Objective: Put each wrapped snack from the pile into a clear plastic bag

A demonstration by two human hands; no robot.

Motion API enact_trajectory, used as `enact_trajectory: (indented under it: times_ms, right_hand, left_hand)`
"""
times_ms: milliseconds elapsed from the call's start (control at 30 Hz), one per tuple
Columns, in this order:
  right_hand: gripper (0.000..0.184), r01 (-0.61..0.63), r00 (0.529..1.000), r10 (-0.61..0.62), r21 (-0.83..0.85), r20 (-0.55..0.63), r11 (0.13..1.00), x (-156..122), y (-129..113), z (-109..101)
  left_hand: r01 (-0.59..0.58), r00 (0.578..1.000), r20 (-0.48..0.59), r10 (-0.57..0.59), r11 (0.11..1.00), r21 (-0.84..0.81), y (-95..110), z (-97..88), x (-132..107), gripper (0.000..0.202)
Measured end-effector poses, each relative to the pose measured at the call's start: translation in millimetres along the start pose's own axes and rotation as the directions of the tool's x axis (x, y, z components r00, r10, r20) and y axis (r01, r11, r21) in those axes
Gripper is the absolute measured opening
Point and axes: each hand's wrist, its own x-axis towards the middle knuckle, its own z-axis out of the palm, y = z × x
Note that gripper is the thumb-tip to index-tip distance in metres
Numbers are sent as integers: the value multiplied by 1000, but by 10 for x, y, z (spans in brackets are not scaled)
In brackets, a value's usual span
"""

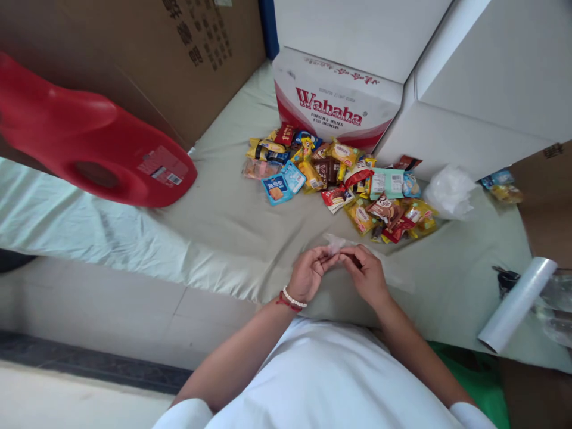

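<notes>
A thin, clear plastic bag (337, 243) is pinched between my two hands, close in front of my body. My left hand (311, 271), with a white bead bracelet and a red cord at the wrist, closes its fingertips on one part of it. Right beside it, my right hand (365, 274) grips the bag with thumb and fingers, and the loose film spreads out to the right over the cloth. Beyond the hands lies a pile of wrapped snacks (333, 173) in yellow, red, brown and blue packets.
A Wahaha carton (337, 101) stands behind the snacks, next to white boxes (482, 95). Crumpled clear bags (450, 192) lie right of the pile. A roll of film (518, 305) rests at the right edge. On the left are a red jug (102, 143) and a large cardboard box (134, 47).
</notes>
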Motion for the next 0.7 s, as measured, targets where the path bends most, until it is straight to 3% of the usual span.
enact_trajectory:
  times_ms: [100,200,367,400,467,567,700]
  right_hand:
    - [23,-137,991,132,189,36,972,21,16,-21]
    - [28,-238,971,233,335,56,912,28,-20,-49]
    - [36,-119,993,114,206,32,971,42,-90,-13]
    - [33,-104,994,96,201,47,974,50,-89,-3]
    - [33,-130,991,117,260,66,957,69,-78,-13]
    - [39,-277,961,262,386,91,880,106,-67,-144]
    - [48,-396,918,360,422,167,815,167,-91,-439]
  left_hand:
    - [40,999,-40,-35,992,119,-26,-36,42,29]
    - [7,996,-89,15,969,245,-24,-50,73,31]
    - [-134,985,-2,172,772,621,21,-9,19,20]
    - [-154,983,23,181,756,637,28,-1,4,20]
    - [-138,990,49,135,803,579,51,1,-19,27]
    - [-48,998,62,21,884,465,127,-27,-36,40]
    - [-102,993,-13,120,896,433,253,-50,-33,42]
